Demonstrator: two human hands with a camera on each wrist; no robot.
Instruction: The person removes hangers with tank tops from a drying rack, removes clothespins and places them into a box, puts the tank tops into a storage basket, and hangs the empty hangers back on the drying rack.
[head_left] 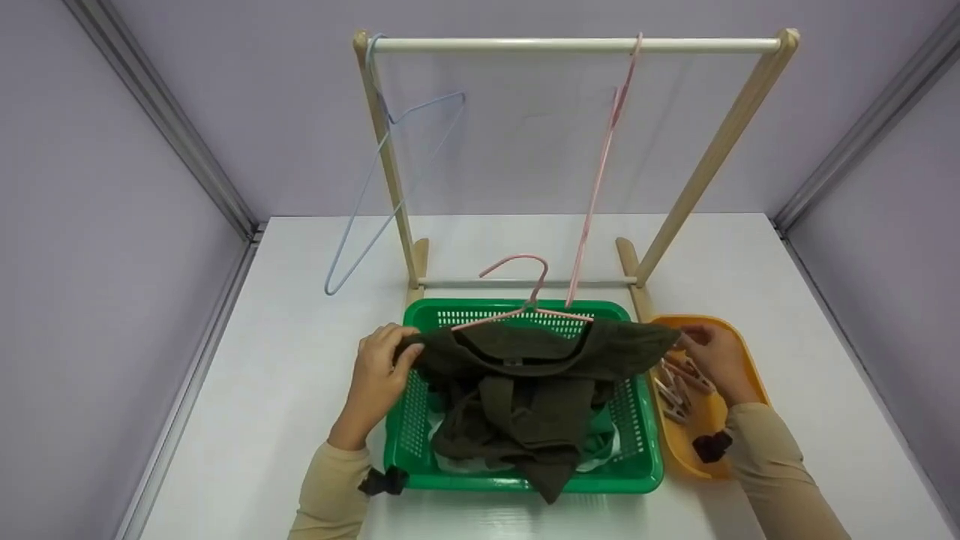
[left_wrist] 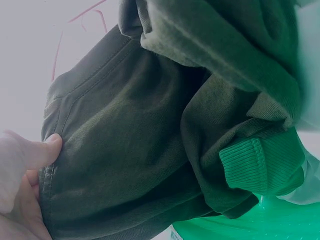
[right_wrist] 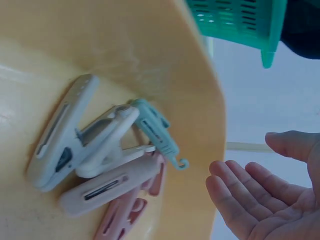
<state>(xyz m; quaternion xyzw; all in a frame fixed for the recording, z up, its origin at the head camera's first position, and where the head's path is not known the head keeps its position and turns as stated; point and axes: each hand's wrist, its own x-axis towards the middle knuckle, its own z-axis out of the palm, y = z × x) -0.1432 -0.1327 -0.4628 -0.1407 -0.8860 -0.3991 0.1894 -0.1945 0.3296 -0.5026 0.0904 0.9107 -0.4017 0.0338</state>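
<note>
A dark olive shirt [head_left: 536, 412] drapes over the green basket [head_left: 397, 442], with a pink hanger [head_left: 534, 303] inside its neckline and the hook pointing up. My left hand [head_left: 379, 375] pinches the left shoulder end of the shirt; in the left wrist view the thumb lies on its stitched edge. At the opposite shoulder end, above the orange bin [head_left: 739, 360], is my right hand [head_left: 718, 360]. The right wrist view shows that hand [right_wrist: 270, 200] with fingers extended, thumb apart and nothing held. Below it lie several clothes pegs [head_left: 679, 386].
Behind the basket stands a wooden rack with a white rail [head_left: 510, 46]. A blue hanger [head_left: 352, 225] hangs at its left end, and another pink hanger [head_left: 592, 202] farther right. Green and white clothes lie in the basket under the shirt. Walls border the white table [head_left: 285, 322].
</note>
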